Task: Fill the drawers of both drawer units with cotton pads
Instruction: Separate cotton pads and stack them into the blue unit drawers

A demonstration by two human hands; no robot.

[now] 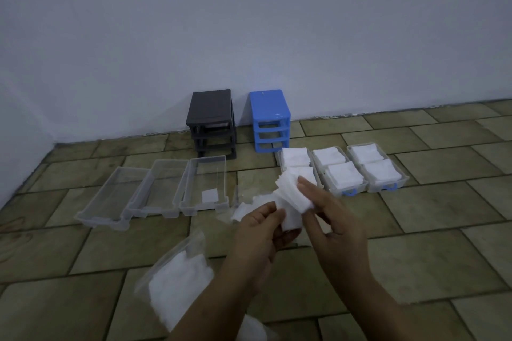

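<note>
Head view, frames: black drawer unit [212, 122] and blue drawer unit [270, 119] stand side by side against the wall at the floor's far edge, both with their slots empty.
Head view, filled drawers: three clear drawers [360, 171] with blue handles lie on the floor [415, 257] in front of the blue unit, each holding stacks of cotton pads.
Head view, empty drawers: three clear drawers [155, 188] lie in a row in front of the black unit; the rightmost one [205, 183] holds a single pad near its front end, the other two look bare.
Head view, left hand [263, 232]: fingers curled, pinching the lower end of a stack of cotton pads [291, 202].
Head view, right hand [329, 219]: thumb and fingers clamped on the upper part of the same fanned stack.
Head view, supply: a clear bag of pads [177, 274] lies near the floor's near edge; a few loose pads lie on the floor just behind the left hand.
Step in hand: likely squaring the stack before loading the black unit's drawers.
Next move calls for: carrying the stack left to the rightmost empty drawer and setting it down flat without letting the fan spill.
</note>
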